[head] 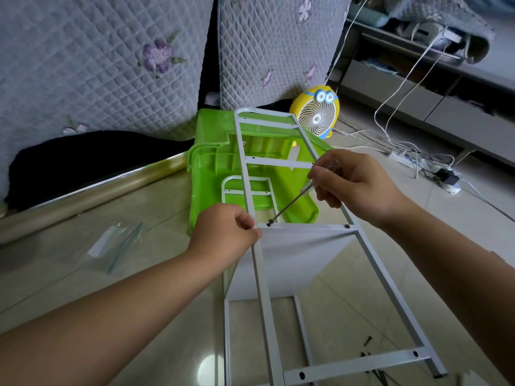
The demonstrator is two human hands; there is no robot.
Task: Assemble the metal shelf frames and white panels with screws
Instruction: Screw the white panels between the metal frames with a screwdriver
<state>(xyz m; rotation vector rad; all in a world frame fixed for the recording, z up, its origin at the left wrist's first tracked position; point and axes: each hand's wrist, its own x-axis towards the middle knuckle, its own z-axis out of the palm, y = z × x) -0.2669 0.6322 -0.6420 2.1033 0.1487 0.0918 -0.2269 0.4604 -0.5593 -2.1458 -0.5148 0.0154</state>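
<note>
Nearest the camera, the lower crossbar (359, 364) of the white metal frame (262, 274) shows two empty screw holes; loose dark screws (367, 341) lie on the glossy tiled floor (83, 260) just beside it. The frame is a ladder of thin, square-section painted tube, resting on the upper edge of a smooth white panel (292, 260) that stands on edge on the floor. The left hand (225, 232) is pinched shut on the frame's left rail at the crossbar joint. The right hand (354, 185) is closed around the clear handle of a screwdriver (289, 203), whose tip sits in a dark screw (269, 224) at the crossbar's left end; a second screw (347, 226) sits at the right end. For best results, keep the shaft in line with the screw, press firmly, and hold the joint square until the head seats flush.
</note>
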